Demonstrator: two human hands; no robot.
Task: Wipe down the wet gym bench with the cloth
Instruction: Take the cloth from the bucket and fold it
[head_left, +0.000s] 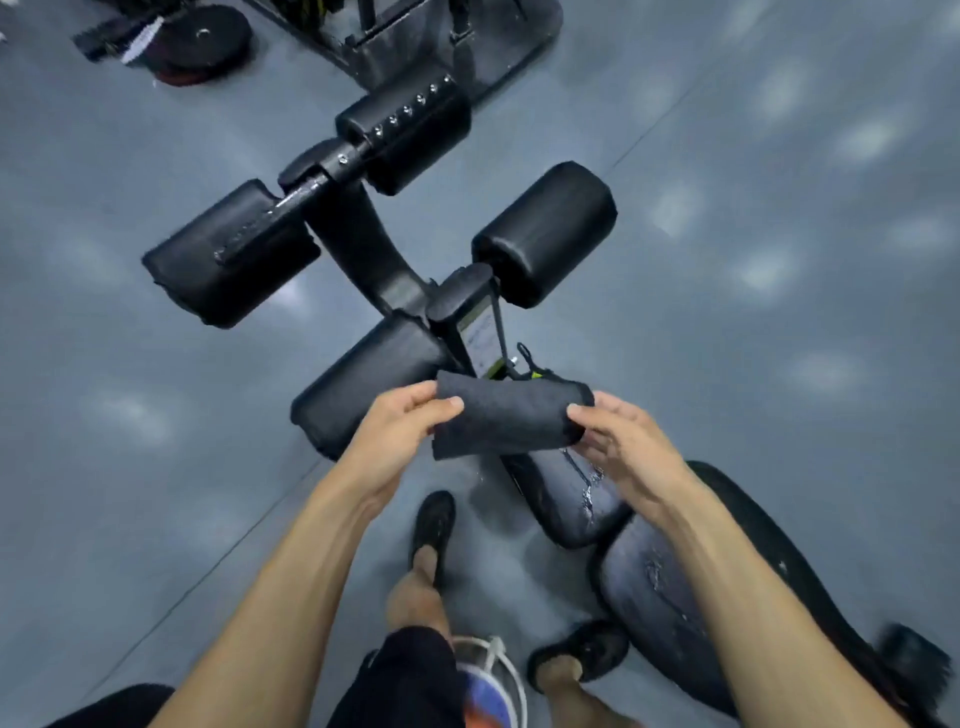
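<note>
A folded cloth (506, 415) is pinched at either end by the left hand (400, 436) and right hand (623, 441), above the wet bench (566, 499).

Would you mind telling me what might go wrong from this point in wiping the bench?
1. The cloth is held folded small between the left hand and right hand, so one pass may only smear the water pooled on the bench pad.
2. Runoff could drip onto the floor beside the feet, a possible slip hazard.
</note>
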